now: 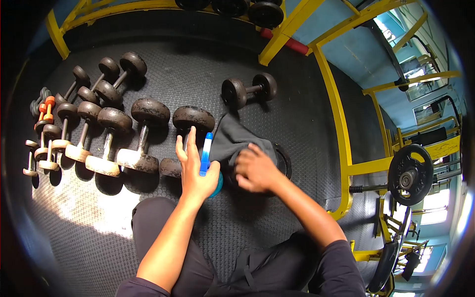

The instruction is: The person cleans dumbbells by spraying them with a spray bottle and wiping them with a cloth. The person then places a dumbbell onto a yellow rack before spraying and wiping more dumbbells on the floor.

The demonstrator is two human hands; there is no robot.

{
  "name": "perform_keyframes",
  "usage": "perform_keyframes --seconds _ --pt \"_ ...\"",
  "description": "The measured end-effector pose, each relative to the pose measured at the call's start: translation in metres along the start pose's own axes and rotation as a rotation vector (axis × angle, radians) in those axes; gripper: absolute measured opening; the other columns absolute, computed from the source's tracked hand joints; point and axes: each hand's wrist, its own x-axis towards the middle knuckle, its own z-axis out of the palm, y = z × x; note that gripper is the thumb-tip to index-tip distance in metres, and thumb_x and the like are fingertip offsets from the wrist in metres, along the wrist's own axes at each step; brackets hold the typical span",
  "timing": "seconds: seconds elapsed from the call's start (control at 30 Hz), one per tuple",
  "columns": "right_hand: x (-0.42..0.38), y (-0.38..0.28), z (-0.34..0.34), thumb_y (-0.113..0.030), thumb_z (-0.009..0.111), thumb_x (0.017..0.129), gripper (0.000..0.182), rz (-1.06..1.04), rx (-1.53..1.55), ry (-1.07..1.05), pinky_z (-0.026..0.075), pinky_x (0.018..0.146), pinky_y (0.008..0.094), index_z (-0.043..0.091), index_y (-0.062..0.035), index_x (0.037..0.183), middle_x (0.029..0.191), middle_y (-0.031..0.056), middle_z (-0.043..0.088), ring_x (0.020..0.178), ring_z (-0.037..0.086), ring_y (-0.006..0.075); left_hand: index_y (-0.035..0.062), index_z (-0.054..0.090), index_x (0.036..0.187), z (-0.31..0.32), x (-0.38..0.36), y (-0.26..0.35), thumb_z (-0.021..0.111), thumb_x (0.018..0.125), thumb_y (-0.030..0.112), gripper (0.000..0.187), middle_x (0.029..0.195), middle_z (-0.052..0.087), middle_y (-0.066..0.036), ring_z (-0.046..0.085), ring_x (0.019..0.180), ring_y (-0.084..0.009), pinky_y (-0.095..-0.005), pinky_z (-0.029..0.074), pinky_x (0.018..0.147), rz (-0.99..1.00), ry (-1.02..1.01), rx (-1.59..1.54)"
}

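Observation:
My left hand is at the centre, beside a dumbbell at the right end of the row. A blue and white marker is held at its thumb, with the other fingers raised. Below the marker, a teal round object shows partly behind that hand. My right hand rests on a dark grey cloth, its fingers bent over the fabric. The cloth lies over a black round plate, whose rim shows at the right. What the right fingers grip is blurred.
Several dumbbells stand in rows on the black rubber floor at the left. Another dumbbell lies beyond the cloth. A yellow frame rises at the right, with a barbell plate beside it.

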Motion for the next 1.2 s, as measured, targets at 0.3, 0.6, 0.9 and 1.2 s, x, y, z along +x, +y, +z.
perform_keyframes --seconds 0.3,0.6,0.9,1.2 --pt "-0.078 0.059 0.036 -0.052 0.045 0.099 0.061 1.108 0.772 0.461 0.044 0.1 0.0396 0.062 0.0017 0.121 0.119 0.0193 0.066 0.111 0.062 0.0319 0.0127 0.02 0.155 -0.004 0.001 0.014 0.059 0.075 0.002 0.09 0.156 0.013 -0.027 0.008 0.147 -0.0459 -0.052 0.026 0.116 -0.207 -0.119 -0.128" --pt "-0.037 -0.064 0.067 -0.025 0.052 0.095 0.043 1.389 1.94 1.725 0.05 0.1 0.0513 0.054 0.0019 0.129 0.128 0.018 0.059 0.114 0.062 0.0317 0.0174 0.021 0.155 0.021 0.006 0.007 0.063 0.075 0.009 0.091 0.154 0.007 -0.035 0.035 0.135 -0.0526 -0.0553 0.034 0.109 -0.247 -0.129 -0.027" --pt "0.032 -0.058 0.014 -0.015 0.03 0.098 0.048 1.139 2.903 1.384 0.031 0.116 0.0497 0.038 0.0123 0.137 0.145 0.0255 0.044 0.136 0.043 0.0371 0.0107 0.034 0.149 0.011 0.01 -0.002 0.059 0.075 0.008 0.079 0.132 0.051 -0.021 0.051 0.123 -0.04 -0.0505 0.041 0.101 -0.063 0.006 -0.07" --pt "-0.09 -0.033 -0.068 -0.018 0.046 0.101 0.03 0.865 1.697 1.417 0.047 0.102 0.0508 0.057 0.0027 0.119 0.121 0.0162 0.064 0.113 0.062 0.0314 0.0005 0.046 0.128 0.016 -0.008 -0.025 0.062 0.076 0.01 0.054 0.122 0.048 -0.024 0.048 0.118 -0.0433 -0.0486 0.041 0.101 0.066 -0.257 -0.089"
